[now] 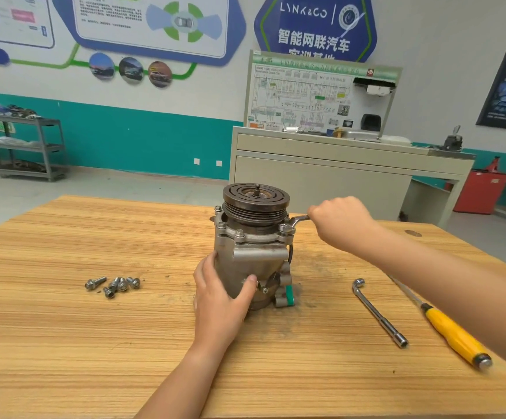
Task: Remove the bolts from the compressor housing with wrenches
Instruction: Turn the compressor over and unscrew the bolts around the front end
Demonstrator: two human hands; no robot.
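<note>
A grey metal compressor (254,255) stands upright in the middle of the wooden table (94,343), its dark ribbed pulley (256,204) on top. My left hand (220,297) grips the lower housing from the front left. My right hand (341,222) is closed around a wrench (298,219) whose head sits on a bolt (284,227) at the right of the flange. Other bolts (239,233) still stand in the flange. Several removed bolts (112,285) lie loose on the table to the left.
An L-shaped socket wrench (377,311) lies on the table right of the compressor, and a yellow-handled screwdriver (452,331) lies further right. Behind the table stand a beige training bench (336,164), a metal cart (25,146) at far left and a red cabinet (478,192).
</note>
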